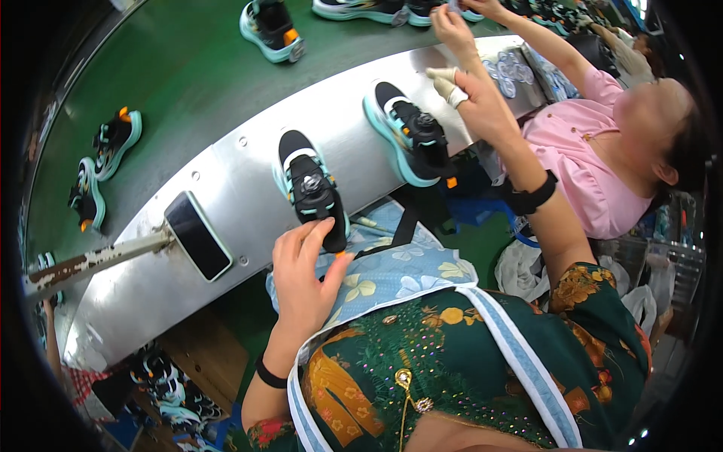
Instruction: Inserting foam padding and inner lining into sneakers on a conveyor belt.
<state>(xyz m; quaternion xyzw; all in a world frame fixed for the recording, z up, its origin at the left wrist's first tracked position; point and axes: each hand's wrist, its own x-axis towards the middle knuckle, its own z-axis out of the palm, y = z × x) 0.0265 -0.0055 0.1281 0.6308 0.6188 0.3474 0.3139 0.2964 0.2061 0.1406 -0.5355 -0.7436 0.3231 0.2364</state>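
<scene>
My left hand point(301, 275) is at the heel of a black sneaker point(310, 184) with a pale turquoise sole and a round dial on top. Its fingers and thumb close round the heel, by the orange pull tab. The toe points away from me on the metal ledge. To the right, a second sneaker point(410, 132) of the same kind stands with its heel toward me. Beyond that shoe, my right hand point(478, 102) is raised, pale covers on some fingertips. Its fingers are apart, and I see nothing in them.
A phone point(199, 235) lies on the metal ledge point(233, 162) beside a rusty bar point(98, 264). More sneakers point(271, 30) stand on the green surface point(188, 68). At right, a co-worker in pink point(580, 151) reaches toward shoes at the far edge. Shoes point(173, 392) fill the space below left.
</scene>
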